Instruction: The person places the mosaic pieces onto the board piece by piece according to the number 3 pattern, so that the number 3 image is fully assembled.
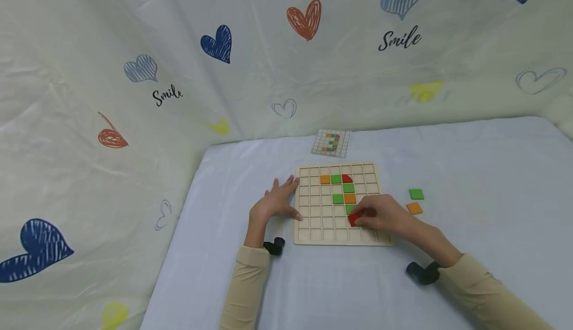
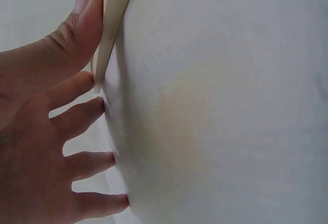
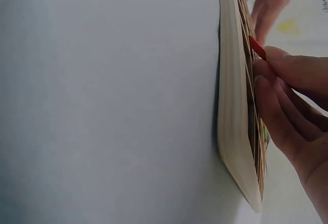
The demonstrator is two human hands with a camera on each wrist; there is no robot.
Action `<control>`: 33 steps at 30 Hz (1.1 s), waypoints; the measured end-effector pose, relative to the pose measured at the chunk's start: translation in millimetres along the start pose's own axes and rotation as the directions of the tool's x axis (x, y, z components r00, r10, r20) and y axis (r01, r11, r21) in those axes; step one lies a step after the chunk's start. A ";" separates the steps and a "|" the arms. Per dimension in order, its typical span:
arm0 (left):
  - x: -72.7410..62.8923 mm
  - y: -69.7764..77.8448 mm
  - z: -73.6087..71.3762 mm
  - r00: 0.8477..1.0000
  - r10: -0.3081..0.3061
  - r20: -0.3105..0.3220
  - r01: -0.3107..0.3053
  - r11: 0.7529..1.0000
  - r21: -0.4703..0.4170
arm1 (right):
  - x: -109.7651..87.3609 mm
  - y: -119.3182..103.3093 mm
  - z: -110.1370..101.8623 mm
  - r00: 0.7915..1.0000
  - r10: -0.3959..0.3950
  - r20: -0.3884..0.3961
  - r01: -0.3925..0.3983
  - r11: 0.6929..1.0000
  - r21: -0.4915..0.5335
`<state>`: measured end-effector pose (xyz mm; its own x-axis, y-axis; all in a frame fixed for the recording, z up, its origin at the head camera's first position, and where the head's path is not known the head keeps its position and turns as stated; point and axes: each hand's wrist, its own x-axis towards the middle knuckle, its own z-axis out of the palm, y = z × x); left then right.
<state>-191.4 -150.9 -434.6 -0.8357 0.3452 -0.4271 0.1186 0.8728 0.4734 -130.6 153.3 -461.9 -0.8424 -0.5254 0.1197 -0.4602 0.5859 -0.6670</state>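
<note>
A wooden grid board (image 1: 315,224) lies on the white table, with green, orange and red tiles in several of its squares. My right hand (image 1: 380,212) pinches a red tile (image 1: 353,219) between thumb and fingers, low over the board just below a green tile (image 1: 350,209). In the right wrist view the red tile (image 3: 258,48) stands tilted, one end down at the grid. My left hand (image 1: 276,203) has its fingers spread along the board's left edge, thumb and fingertips touching it. The left wrist view shows the thumb along the board's side (image 2: 114,26).
A loose green tile (image 1: 416,194) and a loose orange tile (image 1: 414,208) lie right of the board. Behind it lies a pattern card (image 1: 331,143) showing a coloured grid. Black wrist camera mounts (image 1: 423,273) sit at both wrists. A cloth (image 1: 259,86) with printed hearts hangs behind.
</note>
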 end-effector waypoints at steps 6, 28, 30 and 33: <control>1.5 -0.8 1.0 1.000 -0.003 -0.001 0.003 1.000 0.004 | 2.5 -5.4 1.8 0.999 -0.033 0.037 0.035 0.998 -0.055; 3.3 -2.8 1.0 1.000 0.002 -0.002 -0.002 1.000 0.003 | 2.8 -13.0 3.0 0.992 -0.106 0.069 0.116 0.980 -0.164; 3.1 -2.8 0.7 1.000 0.002 -0.003 -0.002 1.000 -0.003 | 3.1 -13.1 2.4 0.991 -0.112 0.078 0.122 0.981 -0.151; 2.8 -2.9 0.3 1.000 -0.001 -0.002 0.001 1.000 -0.009 | 3.5 -13.4 2.1 0.989 -0.116 0.090 0.128 0.982 -0.142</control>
<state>-193.9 -152.4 -437.5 -0.8368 0.3434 -0.4265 0.1126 0.8702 0.4796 -126.8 142.3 -454.1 -0.7547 -0.6432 0.1296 -0.5994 0.5956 -0.5348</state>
